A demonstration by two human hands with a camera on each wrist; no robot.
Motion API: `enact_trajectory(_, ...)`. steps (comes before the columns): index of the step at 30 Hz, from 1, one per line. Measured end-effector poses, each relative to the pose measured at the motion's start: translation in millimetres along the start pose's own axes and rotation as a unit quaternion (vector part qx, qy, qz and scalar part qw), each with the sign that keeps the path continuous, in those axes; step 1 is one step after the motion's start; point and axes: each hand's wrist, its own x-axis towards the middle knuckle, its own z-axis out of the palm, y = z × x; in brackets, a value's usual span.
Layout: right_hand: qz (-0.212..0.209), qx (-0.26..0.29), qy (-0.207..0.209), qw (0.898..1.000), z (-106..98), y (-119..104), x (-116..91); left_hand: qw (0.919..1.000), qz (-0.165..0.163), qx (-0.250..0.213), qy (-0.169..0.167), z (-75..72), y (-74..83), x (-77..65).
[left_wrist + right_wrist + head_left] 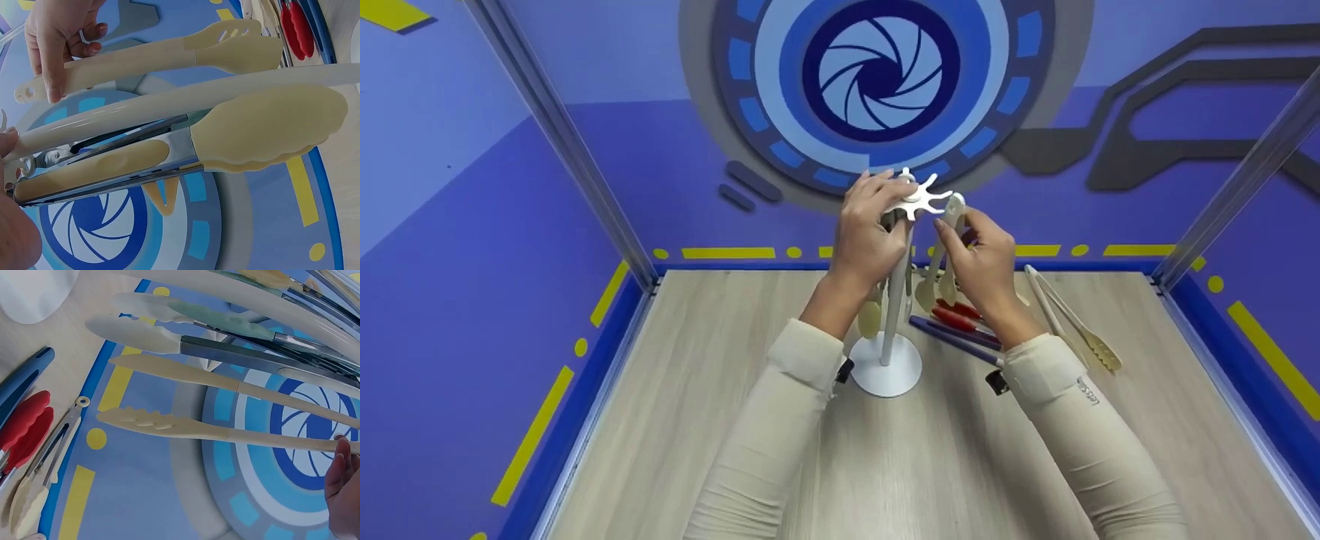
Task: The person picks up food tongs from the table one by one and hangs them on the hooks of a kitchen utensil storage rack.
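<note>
A white stand has a spoked hook top [919, 199], a pole [893, 300] and a round base [901, 376]. My left hand [864, 225] grips the stand at its top, fingers over the hooks. Beside the hooks my right hand [988, 246] pinches cream tongs [135, 64] by the handle end, their two arms hanging down slightly spread. Whether their holed end touches a hook I cannot tell. Other tongs hang around the pole: cream-headed tongs [264, 126] with steel handles, green-tipped tongs [225, 319] and white-tipped tongs [149, 333].
Red-tipped tongs [955, 319] and blue tongs [952, 339] lie on the wooden table [720, 420] behind and right of the base. Farther right lie open cream tongs [1080, 330]. A blue patterned wall [615, 172] rises behind the stand, with metal posts at both corners.
</note>
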Motion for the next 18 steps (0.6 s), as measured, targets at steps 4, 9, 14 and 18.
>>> enact_trajectory(4, -0.006, 0.000, 0.009, 1.000, 3.9, -1.6, 5.8, 0.9999, -0.006, -0.009, -0.001, -0.9, 1.0, 0.8)
enact_trajectory(9, -0.007, -0.007, 0.018, 1.000, 5.2, -5.0, 17.6, 0.9996, -0.018, -0.020, -0.011, -1.8, 3.8, 1.8)
enact_trajectory(14, 0.001, -0.017, 0.008, 1.000, 5.5, -10.4, 28.0, 0.9992, -0.030, -0.022, -0.017, -2.5, 4.2, 1.1)
enact_trajectory(18, 0.009, -0.016, 0.005, 1.000, 5.9, -13.8, 34.5, 0.9991, -0.031, -0.024, -0.016, -2.8, 3.9, 0.5)
